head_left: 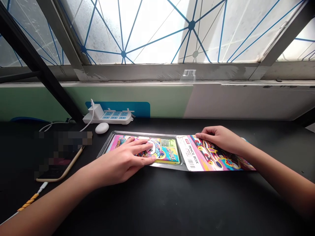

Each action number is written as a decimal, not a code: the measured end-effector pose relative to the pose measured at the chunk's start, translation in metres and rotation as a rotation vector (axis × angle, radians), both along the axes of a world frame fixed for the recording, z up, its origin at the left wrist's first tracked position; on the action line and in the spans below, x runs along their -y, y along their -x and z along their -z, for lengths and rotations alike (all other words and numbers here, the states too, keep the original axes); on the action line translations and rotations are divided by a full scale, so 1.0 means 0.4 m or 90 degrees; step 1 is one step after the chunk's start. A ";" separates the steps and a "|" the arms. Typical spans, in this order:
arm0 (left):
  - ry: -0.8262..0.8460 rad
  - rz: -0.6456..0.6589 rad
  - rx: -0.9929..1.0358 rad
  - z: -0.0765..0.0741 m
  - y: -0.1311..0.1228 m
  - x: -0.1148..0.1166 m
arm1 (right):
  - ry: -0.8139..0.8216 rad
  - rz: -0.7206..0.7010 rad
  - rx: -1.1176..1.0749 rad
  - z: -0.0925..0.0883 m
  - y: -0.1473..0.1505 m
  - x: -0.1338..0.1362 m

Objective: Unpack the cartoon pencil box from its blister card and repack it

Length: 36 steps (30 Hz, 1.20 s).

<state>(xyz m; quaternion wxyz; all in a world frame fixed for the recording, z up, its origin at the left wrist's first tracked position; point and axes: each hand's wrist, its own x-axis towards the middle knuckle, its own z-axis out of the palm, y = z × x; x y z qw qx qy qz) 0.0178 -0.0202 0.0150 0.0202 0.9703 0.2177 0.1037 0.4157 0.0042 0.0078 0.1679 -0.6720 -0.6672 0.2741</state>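
Observation:
A clear plastic tray (183, 166) lies on the black desk, holding a colourful pink and yellow printed item (169, 154). My left hand (125, 159) rests on that item with its fingers spread, covering part of it. To the right, a colourful card (190, 155) printed "PENCIL BOX", with a barcode, overlaps the tray's right part. My right hand (218, 139) is at the card's upper edge, thumb and fingers pinched together on it. The forearm hides some of the card's right end.
A phone (61, 160) with a cable plugged in lies at the left. Behind it are a white power strip (115, 116) with a plug and a round white object (101, 128). A black slanted bar (46, 72) crosses the upper left, before the window.

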 end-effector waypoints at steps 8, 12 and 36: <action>-0.050 -0.025 0.049 0.057 -0.038 0.019 | 0.018 0.031 0.022 -0.011 0.045 0.030; -0.098 -0.021 0.057 0.063 -0.049 0.025 | 0.021 0.039 0.069 -0.011 0.043 0.030; -0.145 0.013 0.051 0.065 -0.046 0.025 | -0.008 -0.099 0.098 0.025 -0.005 -0.007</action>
